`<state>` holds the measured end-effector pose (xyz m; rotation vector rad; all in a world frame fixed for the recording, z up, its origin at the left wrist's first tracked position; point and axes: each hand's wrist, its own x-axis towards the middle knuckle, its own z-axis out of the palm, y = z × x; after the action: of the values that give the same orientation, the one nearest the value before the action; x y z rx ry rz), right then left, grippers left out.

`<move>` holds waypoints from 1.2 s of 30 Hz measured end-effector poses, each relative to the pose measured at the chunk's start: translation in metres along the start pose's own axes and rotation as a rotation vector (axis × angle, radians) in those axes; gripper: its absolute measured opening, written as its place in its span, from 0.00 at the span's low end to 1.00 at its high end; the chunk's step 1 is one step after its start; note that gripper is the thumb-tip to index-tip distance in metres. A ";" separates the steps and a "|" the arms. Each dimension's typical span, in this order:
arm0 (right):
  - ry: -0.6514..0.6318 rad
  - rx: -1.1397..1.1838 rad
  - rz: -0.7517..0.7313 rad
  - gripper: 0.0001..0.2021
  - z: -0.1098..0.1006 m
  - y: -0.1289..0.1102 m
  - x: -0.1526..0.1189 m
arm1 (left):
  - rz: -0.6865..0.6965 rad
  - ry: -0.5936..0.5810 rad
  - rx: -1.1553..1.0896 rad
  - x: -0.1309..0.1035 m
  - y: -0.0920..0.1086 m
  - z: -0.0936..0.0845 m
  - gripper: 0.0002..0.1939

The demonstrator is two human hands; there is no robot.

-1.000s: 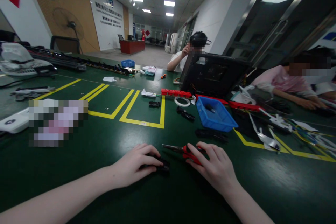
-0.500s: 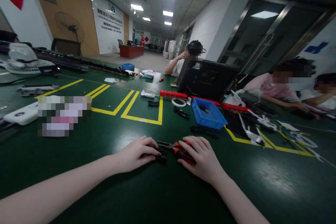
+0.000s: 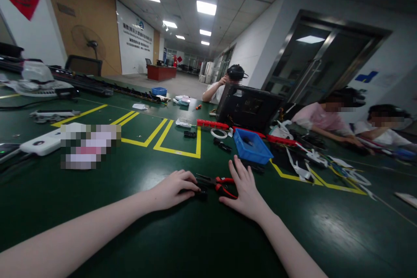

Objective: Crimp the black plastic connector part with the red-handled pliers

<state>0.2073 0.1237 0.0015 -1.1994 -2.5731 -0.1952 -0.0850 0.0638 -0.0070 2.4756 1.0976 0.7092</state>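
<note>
My left hand [image 3: 177, 190] rests on the green table, its fingers curled round a small black part [image 3: 203, 193] whose outer end sticks out past the fingertips. Just to the right lie long-nose pliers [image 3: 217, 182] with red and black handles. Their jaws point left toward the black part and their handles are spread apart. My right hand [image 3: 246, 193] is open over the handle ends, fingers fanned out and thumb beside the lower handle. Whether the hand touches the handles is hard to tell.
A blue bin [image 3: 252, 145] holding a dark piece stands beyond my right hand. Nearby are a white ring [image 3: 218, 134], black parts [image 3: 222, 144] and a red strip [image 3: 212, 124]. A white power bank [image 3: 48, 140] lies left. Co-workers sit behind a black case [image 3: 250, 105] and at right.
My right hand has opened, its fingers lifting and spreading away from the pliers. The pliers' handles now stand further apart. My left hand stays on the black part, and the view has tilted slightly.
</note>
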 end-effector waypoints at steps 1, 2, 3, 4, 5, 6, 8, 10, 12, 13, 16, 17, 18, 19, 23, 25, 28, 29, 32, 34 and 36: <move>0.015 0.000 -0.017 0.55 -0.001 0.001 0.000 | 0.003 0.004 0.010 0.000 0.000 0.000 0.13; 0.025 0.000 -0.044 0.53 -0.003 0.002 0.000 | 0.006 0.007 0.021 -0.001 0.000 0.000 0.13; 0.029 0.002 -0.081 0.49 -0.005 0.003 0.000 | 0.009 0.010 0.031 -0.001 0.000 0.000 0.13; 0.025 0.006 -0.125 0.44 -0.007 0.004 -0.001 | 0.011 0.011 0.040 -0.001 0.001 0.000 0.13; 0.022 0.010 -0.164 0.38 -0.009 0.005 -0.001 | 0.012 0.011 0.047 -0.001 0.001 0.000 0.13; 0.026 0.013 -0.193 0.32 -0.010 0.006 -0.001 | 0.010 0.013 0.051 -0.002 0.001 0.000 0.13; 0.041 0.001 -0.206 0.27 -0.011 0.007 -0.002 | 0.000 0.032 0.063 -0.002 0.002 0.001 0.12; 0.050 -0.024 -0.180 0.28 -0.008 0.007 -0.003 | -0.020 0.074 0.082 -0.003 0.000 0.002 0.12; 0.056 -0.050 -0.140 0.28 -0.004 0.005 -0.003 | -0.052 0.125 0.096 -0.003 -0.002 0.004 0.11; 0.064 -0.060 -0.120 0.28 -0.001 0.004 -0.003 | -0.070 0.146 0.098 -0.003 -0.003 0.005 0.11; 0.090 -0.088 -0.073 0.25 0.003 -0.001 -0.003 | -0.109 0.179 0.091 -0.003 -0.008 0.006 0.10; 0.097 -0.095 -0.064 0.24 0.003 -0.003 -0.003 | -0.113 0.181 0.088 -0.003 -0.009 0.007 0.10; 0.102 -0.101 -0.058 0.24 0.003 -0.004 -0.003 | -0.115 0.181 0.084 -0.002 -0.010 0.007 0.10; 0.107 -0.106 -0.053 0.23 0.002 -0.005 -0.003 | -0.115 0.180 0.079 -0.002 -0.010 0.006 0.10; 0.135 -0.113 -0.040 0.22 -0.004 -0.007 -0.003 | -0.111 0.168 0.056 -0.002 -0.010 0.005 0.10; 0.163 -0.119 -0.047 0.24 -0.006 -0.007 -0.003 | -0.112 0.162 0.049 -0.002 -0.009 0.005 0.11; 0.185 -0.138 -0.059 0.25 -0.008 -0.005 -0.002 | -0.114 0.156 0.041 -0.002 -0.008 0.003 0.11; 0.183 -0.143 -0.060 0.25 -0.008 -0.005 -0.002 | -0.115 0.155 0.038 -0.002 -0.007 0.003 0.11; 0.184 -0.155 -0.065 0.22 -0.007 -0.004 -0.001 | -0.116 0.151 0.029 -0.002 -0.006 0.001 0.10; 0.195 -0.170 -0.073 0.22 -0.006 -0.004 -0.001 | -0.118 0.149 0.020 -0.001 -0.005 0.001 0.10; 0.214 -0.184 -0.078 0.22 -0.004 -0.005 -0.001 | -0.118 0.148 0.009 -0.001 -0.006 0.001 0.10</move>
<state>0.2049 0.1192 0.0056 -1.0735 -2.4569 -0.5572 -0.0887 0.0666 -0.0109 2.3734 1.2906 0.8637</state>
